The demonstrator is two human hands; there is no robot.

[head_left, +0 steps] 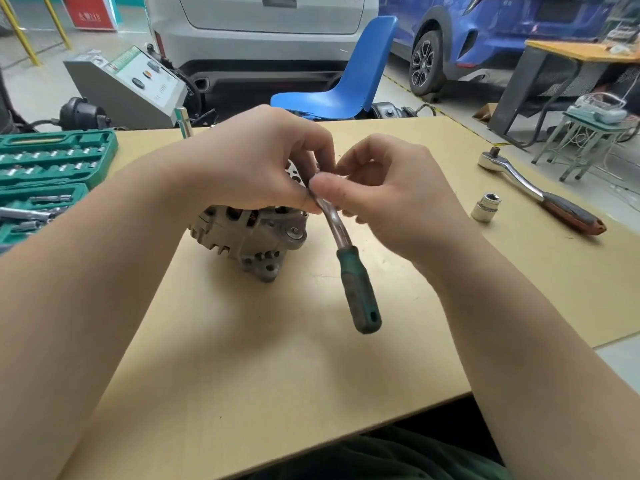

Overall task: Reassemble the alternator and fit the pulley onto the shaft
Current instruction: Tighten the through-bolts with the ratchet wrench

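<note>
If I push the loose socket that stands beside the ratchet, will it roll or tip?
The socket stands upright on one end, so a gentle push would probably slide it. It looks squat, so tipping seems unlikely. Once on its round side, it would likely roll across the smooth table.

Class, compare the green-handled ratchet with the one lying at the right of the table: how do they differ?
The green-handled ratchet is held above the alternator by both hands, left hand and right hand; the other ratchet lies untouched on the table. Its grip is dark reddish, not green. Both have shiny metal shanks.
</note>
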